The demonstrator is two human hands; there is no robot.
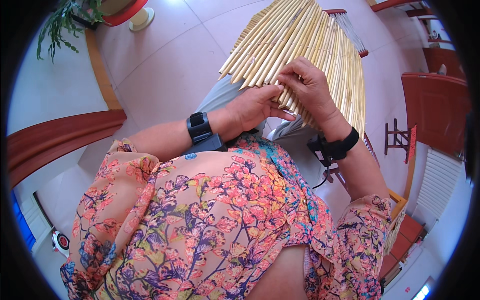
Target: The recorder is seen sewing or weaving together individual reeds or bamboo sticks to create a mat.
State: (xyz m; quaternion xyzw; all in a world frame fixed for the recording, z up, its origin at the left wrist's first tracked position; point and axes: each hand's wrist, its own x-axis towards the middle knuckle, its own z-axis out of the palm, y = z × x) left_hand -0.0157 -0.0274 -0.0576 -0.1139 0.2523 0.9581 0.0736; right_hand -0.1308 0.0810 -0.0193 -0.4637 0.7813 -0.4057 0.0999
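A mat of pale yellow reed sticks (320, 47), bound with crosswise threads, spreads over my knees. At its near edge my left hand (252, 107) has its thumb on the stick ends and fingers beneath them, gripping them. My right hand (312, 92) comes over the top from the right, with thumb and index finger pinched on the sticks beside my left thumb; whether a thread is between them I cannot make out. Both wrists wear black bands with small devices.
A potted plant (62, 22) stands at top left, above a curved red wooden rail (60, 140). To the right are wooden stools (397, 140), a red wooden panel (435, 110) and a white radiator (435, 182). Pale floor tiles (155, 60) lie beyond my knees.
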